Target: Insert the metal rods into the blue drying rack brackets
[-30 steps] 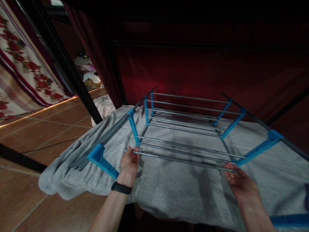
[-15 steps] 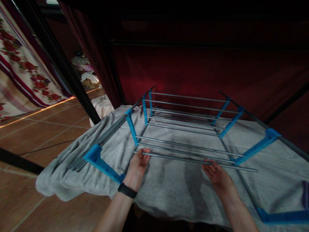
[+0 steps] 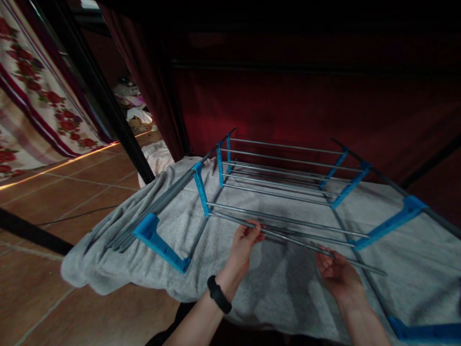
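Note:
A thin grey metal rod (image 3: 288,239) slants across in front of me, its left end at a blue plastic bracket (image 3: 201,190) and its right end lower and free. My left hand (image 3: 245,242), with a black wristband (image 3: 219,294), pinches the rod left of its middle. Fingers of my right hand (image 3: 340,274) curl around the rod further right, near the right-hand blue bracket (image 3: 387,223). Both brackets belong to a partly built rack lying on a grey blanket, with several rods (image 3: 277,192) spanning between its sides.
The grey blanket (image 3: 288,293) lies under the rack. Loose grey tubes (image 3: 144,223) rest along its left side. A black post (image 3: 126,139) rises at the left, beside the tiled floor (image 3: 97,187). Dark red cloth (image 3: 270,110) hangs behind.
My left hand has slid right along the rod, away from its left end. The rod has tilted, its left end up at the left bracket, its right end lower.

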### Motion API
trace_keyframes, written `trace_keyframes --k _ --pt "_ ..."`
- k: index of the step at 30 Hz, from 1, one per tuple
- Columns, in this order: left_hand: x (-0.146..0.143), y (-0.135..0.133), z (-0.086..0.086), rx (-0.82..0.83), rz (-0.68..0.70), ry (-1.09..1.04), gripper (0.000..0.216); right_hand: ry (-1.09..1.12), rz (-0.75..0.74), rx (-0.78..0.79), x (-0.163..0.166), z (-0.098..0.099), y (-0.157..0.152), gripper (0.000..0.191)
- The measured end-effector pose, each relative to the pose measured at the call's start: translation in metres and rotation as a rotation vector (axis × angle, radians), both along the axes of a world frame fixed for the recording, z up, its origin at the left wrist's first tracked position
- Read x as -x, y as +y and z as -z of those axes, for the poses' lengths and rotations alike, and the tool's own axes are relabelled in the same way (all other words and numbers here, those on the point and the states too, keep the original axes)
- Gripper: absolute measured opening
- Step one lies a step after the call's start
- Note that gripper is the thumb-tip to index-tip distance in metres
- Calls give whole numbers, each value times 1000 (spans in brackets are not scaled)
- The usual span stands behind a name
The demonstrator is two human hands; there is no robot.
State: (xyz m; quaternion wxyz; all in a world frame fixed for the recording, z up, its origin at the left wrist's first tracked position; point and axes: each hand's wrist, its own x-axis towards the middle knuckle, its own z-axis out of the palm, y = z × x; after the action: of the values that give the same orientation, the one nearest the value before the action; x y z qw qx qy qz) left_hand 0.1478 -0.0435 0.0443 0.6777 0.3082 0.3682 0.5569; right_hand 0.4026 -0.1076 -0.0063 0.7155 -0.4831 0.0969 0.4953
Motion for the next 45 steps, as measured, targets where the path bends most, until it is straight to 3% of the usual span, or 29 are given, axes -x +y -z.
trace_keyframes --k 7,11,16,23,25,28,31,34,38,45 --pt "-13 -17 -26 -124 31 111 31 -2 40 -27 1 -6 -6 23" --pt "-16 -24 -39 -208 57 159 25 -9 2 -143 12 -18 -12 20" --pt "-19 -34 -45 -335 89 231 26 59 -217 -272 49 -30 -15 11" --pt "-18 -42 -46 -439 116 302 36 146 -574 -367 96 -36 -17 23" --pt "-11 -41 -56 -490 62 301 37 155 -668 -409 96 -40 -20 28" --pt "8 -34 -80 -585 -138 271 39 133 -723 -451 86 -47 -25 30" --pt "31 -27 -105 -723 -365 213 39 98 -680 -469 76 -49 -26 25" --pt "44 -24 -118 -815 -448 258 37 59 -556 -442 72 -47 -22 19" --pt "39 -25 -109 -799 -330 460 33 31 -472 -409 73 -39 -14 21" --pt "12 -15 -64 -725 -8 575 27 10 -415 -389 65 -34 -10 24"
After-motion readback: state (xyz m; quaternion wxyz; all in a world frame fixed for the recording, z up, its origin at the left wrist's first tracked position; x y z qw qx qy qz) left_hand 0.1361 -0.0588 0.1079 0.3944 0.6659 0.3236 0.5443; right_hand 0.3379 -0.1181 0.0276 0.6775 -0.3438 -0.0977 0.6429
